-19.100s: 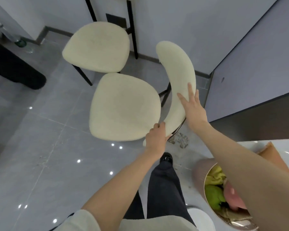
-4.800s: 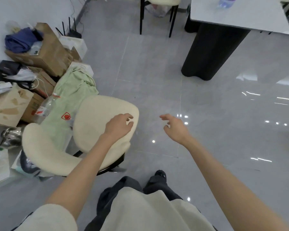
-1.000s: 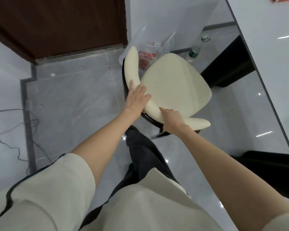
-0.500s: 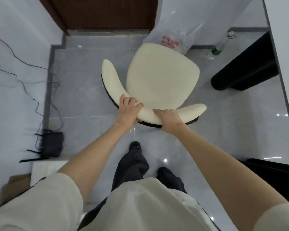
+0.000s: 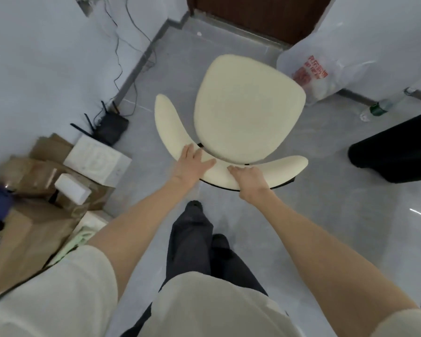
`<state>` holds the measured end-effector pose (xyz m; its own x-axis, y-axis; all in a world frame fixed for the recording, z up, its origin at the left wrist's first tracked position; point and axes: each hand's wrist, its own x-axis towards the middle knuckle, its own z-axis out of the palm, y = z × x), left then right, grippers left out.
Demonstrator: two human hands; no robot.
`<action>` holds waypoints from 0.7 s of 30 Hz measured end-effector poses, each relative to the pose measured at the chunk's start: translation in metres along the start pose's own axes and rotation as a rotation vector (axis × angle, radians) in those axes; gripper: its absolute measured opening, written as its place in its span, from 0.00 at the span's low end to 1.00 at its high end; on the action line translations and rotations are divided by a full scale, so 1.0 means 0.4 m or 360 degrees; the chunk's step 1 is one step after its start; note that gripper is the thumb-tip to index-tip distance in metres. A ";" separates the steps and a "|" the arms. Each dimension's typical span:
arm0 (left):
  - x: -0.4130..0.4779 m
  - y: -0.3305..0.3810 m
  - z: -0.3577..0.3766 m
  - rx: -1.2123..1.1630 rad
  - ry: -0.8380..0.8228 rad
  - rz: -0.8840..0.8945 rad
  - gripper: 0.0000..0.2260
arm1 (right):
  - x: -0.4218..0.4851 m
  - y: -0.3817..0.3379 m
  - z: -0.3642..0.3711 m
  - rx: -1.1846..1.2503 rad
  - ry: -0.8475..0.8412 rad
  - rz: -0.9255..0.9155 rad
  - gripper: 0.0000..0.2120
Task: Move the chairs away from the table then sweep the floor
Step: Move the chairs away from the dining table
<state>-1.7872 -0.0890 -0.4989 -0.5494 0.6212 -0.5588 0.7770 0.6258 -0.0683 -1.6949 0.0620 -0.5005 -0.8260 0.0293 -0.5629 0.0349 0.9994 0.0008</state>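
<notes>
Chair stood on open floor between the boxes and black table base. Probably rigid frame, soft padding, light; take the curved backrest. Left hand lay flat on it, right hand gripped it.

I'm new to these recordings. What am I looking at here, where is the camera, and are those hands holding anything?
There is no machine here: a person wears one wide-angle camera on the head, looking forward and down, so you see their own arms and legs. Both hands rest on the curved backrest of a cream chair: the left hand lies flat with its fingers spread, the right hand curls over the edge. On the grey floor around it are cardboard boxes and a black router on the left, a plastic bag and a bottle by the far wall, and a black table base on the right.
</notes>
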 end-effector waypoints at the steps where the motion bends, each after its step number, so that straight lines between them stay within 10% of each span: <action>1: -0.028 0.018 0.019 0.0040 -0.0021 -0.0011 0.28 | -0.024 -0.011 0.019 -0.0013 0.0002 -0.0023 0.34; 21: -0.689 0.353 0.465 -0.0091 -0.0032 -0.0098 0.30 | -0.613 -0.366 0.455 -0.0045 -0.0032 -0.0129 0.36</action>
<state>-1.4690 -0.2594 -0.5084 -0.5887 0.5717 -0.5715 0.7230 0.6885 -0.0560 -1.3950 -0.0951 -0.5131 -0.8141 -0.0521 -0.5784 -0.0479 0.9986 -0.0225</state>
